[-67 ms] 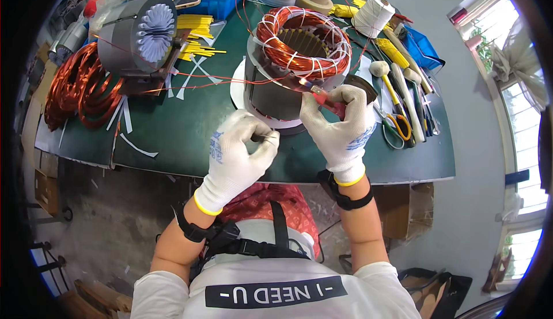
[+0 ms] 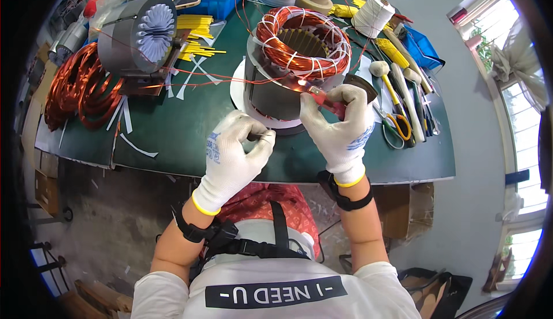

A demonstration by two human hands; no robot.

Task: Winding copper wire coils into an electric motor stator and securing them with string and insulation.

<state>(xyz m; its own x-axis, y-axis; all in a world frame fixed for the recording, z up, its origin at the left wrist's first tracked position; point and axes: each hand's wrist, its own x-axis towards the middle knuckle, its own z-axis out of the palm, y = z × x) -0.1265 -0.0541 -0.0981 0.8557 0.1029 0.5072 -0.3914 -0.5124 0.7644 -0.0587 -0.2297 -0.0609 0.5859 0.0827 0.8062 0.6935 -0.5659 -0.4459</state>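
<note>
My right hand [image 2: 345, 132], in a white knit glove, grips a red lighter [image 2: 330, 105] in front of the stator. A small bright flame [image 2: 302, 83] shows at the lighter's tip, by the red lead wires [image 2: 265, 82]. My left hand [image 2: 233, 152], gloved alike, is closed in a pinch near the bench edge; what lies between its fingertips is too small to make out. Behind both hands the grey cylindrical stator [image 2: 271, 97] stands upright on a white round base. Its copper winding [image 2: 271, 47], tied with white cord, forms a ring on top.
On the left stand a second stator [image 2: 118, 45] and loose copper coils [image 2: 75, 97]. Yellow strips [image 2: 199, 25] lie beside it. Mallets [image 2: 387, 80], scissors [image 2: 394, 130] and other tools lie at the right. A white cord spool [image 2: 373, 16] and blue bins [image 2: 420, 48] stand farther back.
My left hand has shifted slightly to the left, a little away from the lighter. My right hand stays almost in place with the lighter.
</note>
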